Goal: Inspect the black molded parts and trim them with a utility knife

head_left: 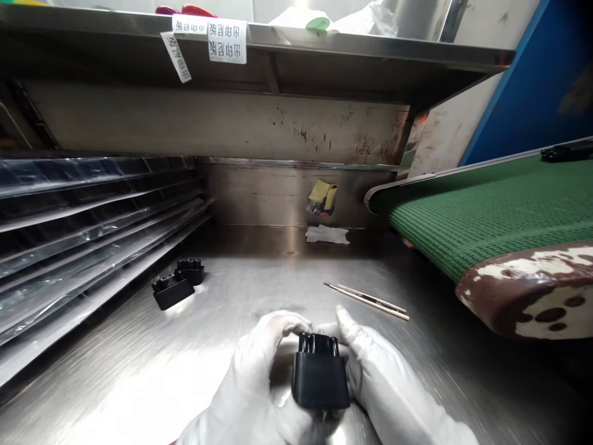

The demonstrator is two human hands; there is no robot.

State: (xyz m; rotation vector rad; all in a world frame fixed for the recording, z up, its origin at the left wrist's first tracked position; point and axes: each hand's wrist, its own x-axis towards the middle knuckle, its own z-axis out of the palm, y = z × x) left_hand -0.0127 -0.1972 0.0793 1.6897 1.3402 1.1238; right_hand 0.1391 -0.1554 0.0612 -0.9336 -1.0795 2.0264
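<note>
Gripping a black plastic housing (320, 378) between my gloved left hand (252, 383) and right hand (384, 383), above the steel tabletop (139, 371); two similar black parts (178, 283) lie left.

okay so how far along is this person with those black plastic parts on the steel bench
Looks done: two black parts lie set aside at the left of the steel bench, beside the stacked trays. In hand: both gloved hands, left hand and right hand, grip one black housing. Left: at least one more black piece sits far up the green conveyor; the thin sticks lie untouched.
</note>
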